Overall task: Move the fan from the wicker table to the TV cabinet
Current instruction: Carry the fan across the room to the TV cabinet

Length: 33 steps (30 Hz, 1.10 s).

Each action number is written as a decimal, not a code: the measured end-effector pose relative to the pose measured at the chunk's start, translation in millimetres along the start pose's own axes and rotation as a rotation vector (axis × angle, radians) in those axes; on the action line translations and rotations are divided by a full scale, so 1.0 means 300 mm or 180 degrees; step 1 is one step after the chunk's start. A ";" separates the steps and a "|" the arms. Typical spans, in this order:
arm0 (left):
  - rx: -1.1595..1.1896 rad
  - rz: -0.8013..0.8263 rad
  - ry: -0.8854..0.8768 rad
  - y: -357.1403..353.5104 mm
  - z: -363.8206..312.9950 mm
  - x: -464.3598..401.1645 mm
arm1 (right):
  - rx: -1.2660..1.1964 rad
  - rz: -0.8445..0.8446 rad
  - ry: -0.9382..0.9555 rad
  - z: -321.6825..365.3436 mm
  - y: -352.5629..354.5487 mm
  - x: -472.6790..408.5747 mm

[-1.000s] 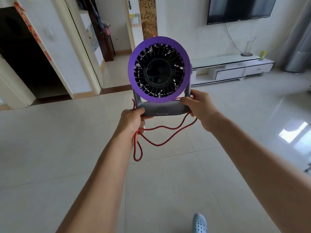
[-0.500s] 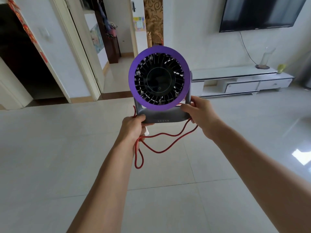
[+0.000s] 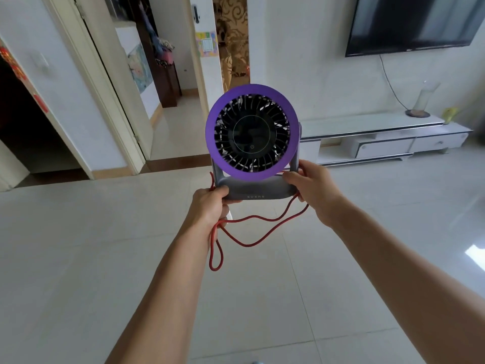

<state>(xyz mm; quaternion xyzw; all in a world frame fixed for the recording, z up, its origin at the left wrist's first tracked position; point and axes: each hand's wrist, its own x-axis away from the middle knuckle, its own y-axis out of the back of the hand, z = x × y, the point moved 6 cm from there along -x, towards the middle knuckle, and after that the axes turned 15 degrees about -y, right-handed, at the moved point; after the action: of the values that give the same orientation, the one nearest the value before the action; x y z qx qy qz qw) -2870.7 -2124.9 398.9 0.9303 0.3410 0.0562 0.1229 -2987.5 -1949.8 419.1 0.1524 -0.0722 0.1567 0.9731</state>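
1. Head view: both hands carry the fan (image 3: 252,132) upright at arm's length over the tiled floor (image 3: 105,258). The left hand (image 3: 210,206) grips the left end of the grey base, fingers curled under it, with a loop of the red cord (image 3: 262,232) gathered in. The right hand (image 3: 312,190) grips the right end where the stand arm rises.
2. The TV cabinet (image 3: 367,124) lies beyond the right hand, well apart, below the wall-mounted TV (image 3: 414,22). A glass vase (image 3: 422,101) stands on its top, further right.
3. Risks, as I judge them: the cord hangs in slack loops below the hands and could snag or be stepped on; setting down near the vase could knock it.
4. Writing: small letters on the base front, too small to read surely; a power symbol sits on the fan's hub.
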 end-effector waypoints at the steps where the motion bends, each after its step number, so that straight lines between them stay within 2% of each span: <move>1: 0.0005 0.0013 0.0000 -0.014 -0.009 -0.066 | -0.0017 0.0001 -0.0011 0.017 -0.006 -0.062; 8: -0.0073 0.0231 -0.0018 -0.150 -0.084 -0.534 | -0.0171 -0.0140 -0.0122 0.130 -0.018 -0.475; 21: -0.0111 0.0329 -0.0028 -0.539 -0.133 -1.161 | -0.0117 -0.0267 -0.0166 0.183 0.128 -1.158; 33: 0.0076 0.0105 -0.0010 -0.947 -0.243 -1.695 | 0.0000 -0.0041 -0.0162 0.283 0.325 -1.849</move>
<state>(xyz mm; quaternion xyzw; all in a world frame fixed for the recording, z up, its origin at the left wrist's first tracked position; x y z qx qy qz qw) -3447.6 -2231.2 382.9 0.9373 0.3261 0.0527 0.1114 -3548.9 -2045.6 421.3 0.1568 -0.0959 0.1464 0.9720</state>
